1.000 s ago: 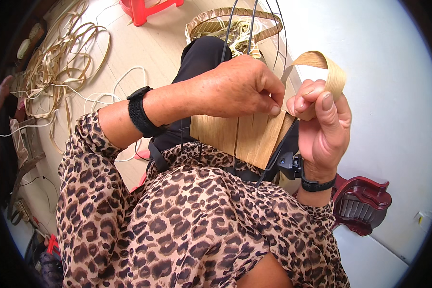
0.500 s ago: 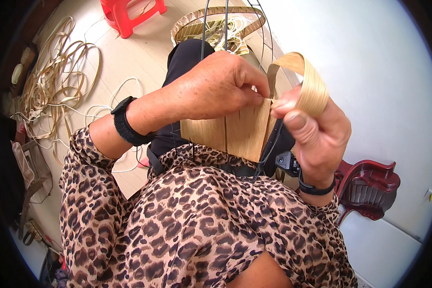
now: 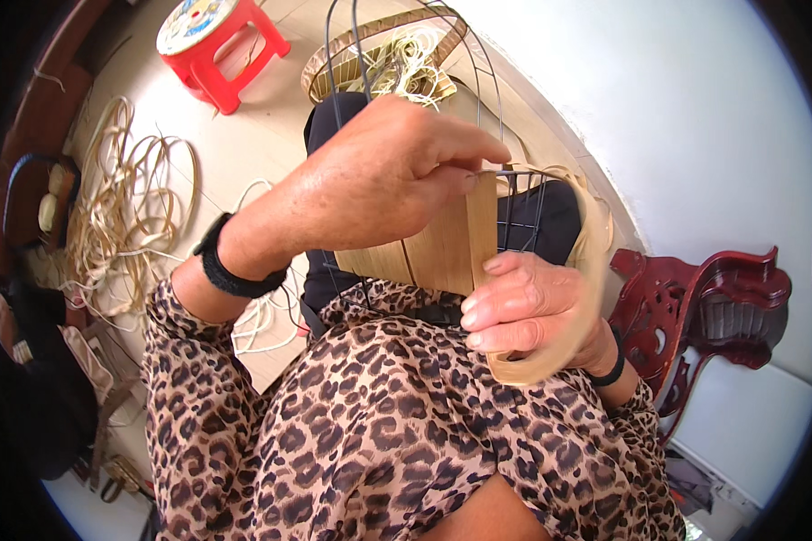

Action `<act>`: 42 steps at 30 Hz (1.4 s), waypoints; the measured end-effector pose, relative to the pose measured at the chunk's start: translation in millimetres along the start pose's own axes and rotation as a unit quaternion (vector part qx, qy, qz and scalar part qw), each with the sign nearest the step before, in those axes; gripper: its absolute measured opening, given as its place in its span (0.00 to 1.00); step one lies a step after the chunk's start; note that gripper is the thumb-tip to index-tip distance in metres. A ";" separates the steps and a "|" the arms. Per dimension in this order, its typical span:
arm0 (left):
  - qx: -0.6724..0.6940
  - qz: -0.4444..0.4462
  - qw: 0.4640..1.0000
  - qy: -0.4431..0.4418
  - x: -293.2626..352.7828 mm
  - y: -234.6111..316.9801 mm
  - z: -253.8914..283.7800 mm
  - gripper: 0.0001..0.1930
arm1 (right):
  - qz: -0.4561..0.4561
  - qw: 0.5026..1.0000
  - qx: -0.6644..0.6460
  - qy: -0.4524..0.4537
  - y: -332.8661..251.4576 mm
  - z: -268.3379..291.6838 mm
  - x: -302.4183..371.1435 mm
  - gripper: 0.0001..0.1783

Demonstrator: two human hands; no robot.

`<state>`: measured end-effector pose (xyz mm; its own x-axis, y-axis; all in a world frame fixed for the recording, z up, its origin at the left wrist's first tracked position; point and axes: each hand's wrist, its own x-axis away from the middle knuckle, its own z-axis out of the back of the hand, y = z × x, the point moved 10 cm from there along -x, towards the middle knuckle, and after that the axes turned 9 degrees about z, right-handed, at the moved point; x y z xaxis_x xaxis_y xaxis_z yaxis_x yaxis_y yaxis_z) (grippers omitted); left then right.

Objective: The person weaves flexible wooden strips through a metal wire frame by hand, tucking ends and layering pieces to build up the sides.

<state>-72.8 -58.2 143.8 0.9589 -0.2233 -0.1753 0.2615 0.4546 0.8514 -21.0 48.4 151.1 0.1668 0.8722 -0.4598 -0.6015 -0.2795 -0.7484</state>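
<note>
A black wire frame point(image 3: 517, 209) rests across my lap, with broad tan flat strips point(image 3: 469, 230) wrapped side by side around it. My left hand point(image 3: 388, 171) reaches across from the left, and its thumb and fingers pinch the frame's upper wire where the last wrap ends. From that edge a long pale tan strip point(image 3: 595, 225) bows out to the right and loops down below my right hand point(image 3: 537, 311). My right hand is closed around part of this strip, fingers curled beside the wrapped face. Its palm and thumb are partly hidden.
A red stool point(image 3: 209, 68) with a patterned top stands at the far left. Beyond my knees lies a round woven tray point(image 3: 320, 74) with pale scraps point(image 3: 410, 59). Loose strips point(image 3: 122, 189) are heaped on the left floor. Carved dark-red furniture point(image 3: 686, 316) is at right, by a white wall point(image 3: 677, 108).
My right hand has come down and inward from above the frame's right edge, drawing the strip into a wider loop. The left hand stays pinching near the upper edge. The view has shifted slightly.
</note>
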 end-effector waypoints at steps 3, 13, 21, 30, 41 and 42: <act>0.099 0.148 0.981 -0.078 1.0 -23.1 -13.2 0.15 | 0.005 0.998 -0.048 0.041 3.9 3.3 10.4 0.06; 0.306 0.240 0.910 -0.146 4.7 -45.6 -25.5 0.16 | -0.029 0.988 -0.125 0.083 17.6 1.6 24.4 0.06; 0.298 0.221 0.919 -0.132 6.6 -45.9 -24.7 0.18 | -0.039 0.989 -0.128 0.068 24.0 -7.4 31.0 0.08; 0.307 0.173 0.930 -0.105 1.6 -41.5 -18.7 0.15 | -0.039 0.990 -0.118 0.068 26.6 -6.4 28.7 0.09; 0.246 0.169 0.952 -0.067 4.3 -36.2 -11.2 0.16 | -0.047 0.982 -0.150 0.100 24.8 -6.9 30.5 0.07; 0.232 0.167 0.957 -0.047 5.8 -33.6 -6.8 0.16 | -0.047 0.981 -0.156 0.110 24.4 -7.8 31.2 0.07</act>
<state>-75.3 -68.9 110.8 0.9607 -0.2181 0.1718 -0.1563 0.0866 0.9839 -24.3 65.7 114.7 0.3959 0.8016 -0.4479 -0.3135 -0.3404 -0.8864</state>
